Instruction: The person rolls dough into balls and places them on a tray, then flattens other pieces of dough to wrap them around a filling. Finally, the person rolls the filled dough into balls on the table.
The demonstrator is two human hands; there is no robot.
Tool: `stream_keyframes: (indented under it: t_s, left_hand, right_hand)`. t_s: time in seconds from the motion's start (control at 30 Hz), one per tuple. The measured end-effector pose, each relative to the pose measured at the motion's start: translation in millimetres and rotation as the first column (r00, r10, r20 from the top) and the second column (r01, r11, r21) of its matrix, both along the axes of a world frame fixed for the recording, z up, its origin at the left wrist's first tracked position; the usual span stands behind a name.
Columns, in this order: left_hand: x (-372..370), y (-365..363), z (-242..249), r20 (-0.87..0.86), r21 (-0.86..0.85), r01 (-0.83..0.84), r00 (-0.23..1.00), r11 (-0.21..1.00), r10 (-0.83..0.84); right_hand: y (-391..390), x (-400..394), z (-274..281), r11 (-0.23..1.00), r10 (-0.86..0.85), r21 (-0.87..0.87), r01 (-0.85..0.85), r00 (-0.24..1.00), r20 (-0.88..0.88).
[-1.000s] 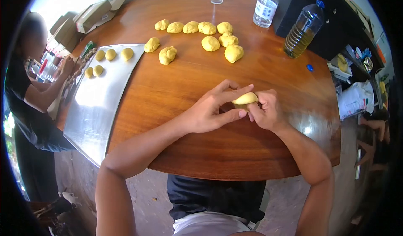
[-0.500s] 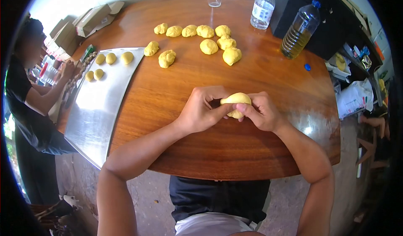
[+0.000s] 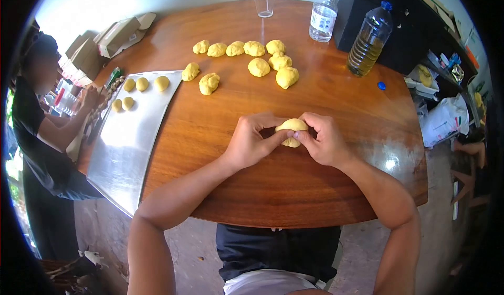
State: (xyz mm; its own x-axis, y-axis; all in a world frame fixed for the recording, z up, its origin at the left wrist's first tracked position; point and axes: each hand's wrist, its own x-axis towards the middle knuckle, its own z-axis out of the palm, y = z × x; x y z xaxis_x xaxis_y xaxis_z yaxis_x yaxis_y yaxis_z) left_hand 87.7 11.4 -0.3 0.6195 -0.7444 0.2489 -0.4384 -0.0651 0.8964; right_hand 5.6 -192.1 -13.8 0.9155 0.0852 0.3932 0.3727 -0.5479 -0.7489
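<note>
A piece of yellow dough point(image 3: 293, 126) is held above the front of the wooden table, between both hands. My left hand point(image 3: 253, 140) grips it from the left, fingers curled round the far side and thumb across the near face. From the right, my right hand point(image 3: 324, 139) closes on the same piece, its thumb tip pressed in beside the left one. The fingertips behind the dough are partly hidden. Beyond the hands lie several rough dough lumps point(image 3: 254, 48) in a bent row, with two more lumps point(image 3: 209, 84) to their left.
On the left, a metal tray point(image 3: 123, 150) bears several smooth dough balls point(image 3: 142, 84). A glass point(image 3: 264, 1), a clear bottle point(image 3: 322, 19), an oil bottle point(image 3: 367, 43) and a blue cap point(image 3: 381, 86) stand or lie at the back. Another person point(image 3: 44, 111) works at far left.
Both thumbs have pressed together at the middle of the dough, which has turned slightly in my fingers. The view has tilted a little; the other lumps stay where they were.
</note>
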Motion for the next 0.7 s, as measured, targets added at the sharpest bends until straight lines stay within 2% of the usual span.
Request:
stream_keyframes:
  t_s: [0.1,0.13,0.17,0.2,0.23,0.27,0.3,0.4,0.53,0.6,0.7]
  left_hand:
    - [0.1,-2.6,-5.2,-0.016,0.045,-0.010,1.000,0.999,0.011]
    - [0.4,-3.1,-5.9,-0.157,-0.012,0.035,0.987,0.999,-0.037]
    - [0.7,-3.4,-6.9,-0.291,-0.073,0.071,0.953,0.995,-0.089]
    - [1.8,-4.3,-8.6,-0.292,-0.074,0.071,0.952,0.995,-0.090]
    - [3.9,-5.7,-10.8,-0.353,-0.169,0.079,0.926,0.982,-0.135]
    - [6.2,-6.9,-11.6,-0.407,-0.262,0.080,0.894,0.962,-0.185]
    - [9.3,-6.6,-10.8,-0.449,-0.268,0.059,0.875,0.962,-0.179]
    - [16.4,-3.5,-10.2,-0.519,-0.216,0.068,0.837,0.974,-0.173]
    - [14.9,-2.0,-11.8,-0.489,-0.173,0.070,0.860,0.982,-0.147]
    - [12.2,-3.1,-9.7,-0.460,-0.174,-0.004,0.885,0.985,-0.078]
    - [12.8,-0.1,-4.7,-0.472,-0.119,-0.047,0.881,0.992,-0.015]
  right_hand:
    - [0.6,-1.4,2.5,0.999,-0.023,-0.031,0.024,1.000,0.005]
    - [0.9,-1.6,2.5,0.999,-0.026,-0.032,0.027,1.000,0.004]
    - [1.4,-1.2,1.7,0.999,-0.041,0.019,0.041,0.999,-0.020]
    - [1.8,-0.5,0.5,0.996,-0.052,0.071,0.055,0.998,-0.044]
    - [1.5,2.1,-3.4,0.996,-0.052,0.071,0.055,0.998,-0.045]
    - [0.6,6.2,-8.8,0.980,-0.035,0.195,0.045,0.998,-0.050]
    - [0.8,8.7,-10.0,0.948,-0.019,0.316,0.035,0.998,-0.053]
    - [-1.0,6.6,-8.4,0.937,0.042,0.350,-0.017,0.997,-0.066]
    - [-4.9,1.7,-3.0,0.955,0.090,0.291,-0.055,0.990,-0.110]
    - [-2.5,2.4,-2.6,0.925,0.186,0.339,-0.175,0.983,0.000]
    - [-4.7,1.2,2.6,0.927,0.189,0.340,-0.158,0.980,-0.061]
